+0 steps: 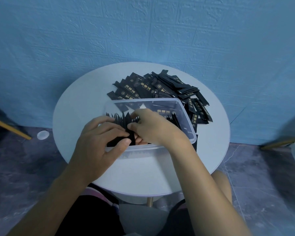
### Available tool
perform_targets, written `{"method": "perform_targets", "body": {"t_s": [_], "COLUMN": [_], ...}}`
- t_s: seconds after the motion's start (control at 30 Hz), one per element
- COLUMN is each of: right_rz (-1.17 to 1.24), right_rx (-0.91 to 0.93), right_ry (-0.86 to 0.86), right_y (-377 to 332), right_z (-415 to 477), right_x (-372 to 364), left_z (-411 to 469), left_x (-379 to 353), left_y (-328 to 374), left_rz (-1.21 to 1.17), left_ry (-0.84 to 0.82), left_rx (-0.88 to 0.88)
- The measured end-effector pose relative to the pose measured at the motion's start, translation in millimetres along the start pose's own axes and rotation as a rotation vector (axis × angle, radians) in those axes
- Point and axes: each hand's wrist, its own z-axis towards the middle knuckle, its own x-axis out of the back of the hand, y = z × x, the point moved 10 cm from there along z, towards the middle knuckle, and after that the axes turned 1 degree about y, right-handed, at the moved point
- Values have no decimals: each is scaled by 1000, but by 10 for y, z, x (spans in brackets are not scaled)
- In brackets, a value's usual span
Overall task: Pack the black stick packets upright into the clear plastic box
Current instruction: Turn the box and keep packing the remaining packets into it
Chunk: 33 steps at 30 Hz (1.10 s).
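A clear plastic box sits in the middle of a round white table. Several black stick packets stand upright inside it in a row. Both hands are over the box's near side. My left hand and my right hand together pinch one black packet between them, above the box's near wall. Behind the box a loose pile of black packets with gold print lies flat on the table. Most of the box's floor is hidden by my hands.
A blue textured wall rises right behind the table. A small clear round lid lies on the dark floor at left. Wooden legs of furniture show at the far left and far right. My knees are under the table's near edge.
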Motion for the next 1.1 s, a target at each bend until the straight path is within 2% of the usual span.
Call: {"method": "perform_targets", "body": {"t_s": [0.6,1.1], "right_rz": [120,-40], "right_rx": [-38,-43], "right_ry": [-115,-98], "right_y": [3,7], "right_z": [5,-4], "right_x": [-89,-74], "left_z": [1,10], "left_x": [12,9], "left_y": [14,18], "left_rz": [-29,-30], "left_ry": [18,11], "left_rx": [-29,-37]}}
